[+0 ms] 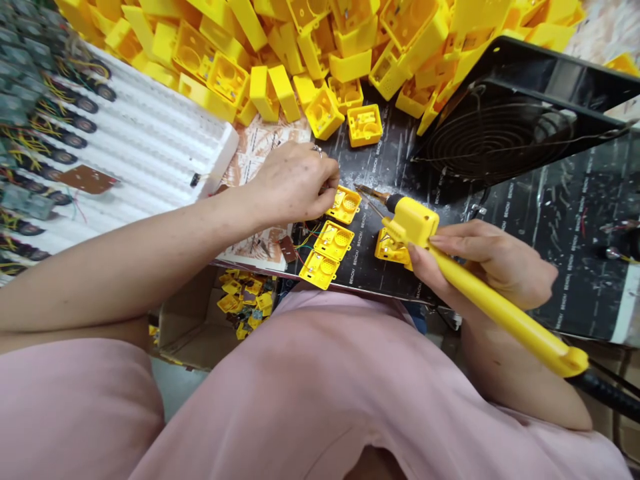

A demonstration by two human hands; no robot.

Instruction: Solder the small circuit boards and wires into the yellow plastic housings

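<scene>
A yellow soldering iron point(465, 280) is gripped in my right hand point(485, 260), its metal tip pointing left above the black mat. My left hand point(305, 180) has its fingers bent and pressed together at the upper-left edge of a small yellow case point(344, 204); whether they pinch anything is hidden. Below that case, two more open yellow cases point(334, 241) lie in a slanting row, with thin coloured wires running to a small brown board point(287, 249). Another yellow case point(391, 247) sits under the iron, partly covered by it.
A big heap of yellow cases point(230, 73) spans the back. A black fan point(490, 127) stands at the back right. On the left, a white foam tray point(165, 113) holds wired round parts. An open cardboard box point(185, 327) with yellow pieces is below the table edge.
</scene>
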